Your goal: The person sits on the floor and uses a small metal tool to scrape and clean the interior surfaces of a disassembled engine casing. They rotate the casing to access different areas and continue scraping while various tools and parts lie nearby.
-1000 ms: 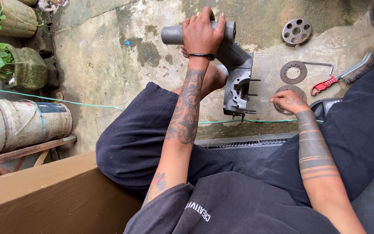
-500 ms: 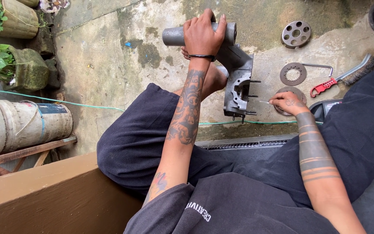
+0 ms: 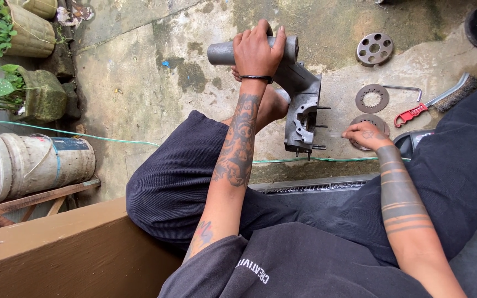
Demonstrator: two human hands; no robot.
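Left hand point(image 3: 258, 51) clamped on grey engine casing point(image 3: 299, 107), upright on concrete; right hand point(image 3: 363, 134) just beside, fingers pinched at lower plate point(image 3: 369, 122); other discs beyond, unfitted; assy. looks early.

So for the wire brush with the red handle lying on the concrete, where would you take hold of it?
Probably by the red handle, coming from above. The wire brush lies flat on the concrete floor, its bristle end pointing away to the upper right. The handle end sits nearest the right hand, beside a toothed ring plate, so fingers can close across it.
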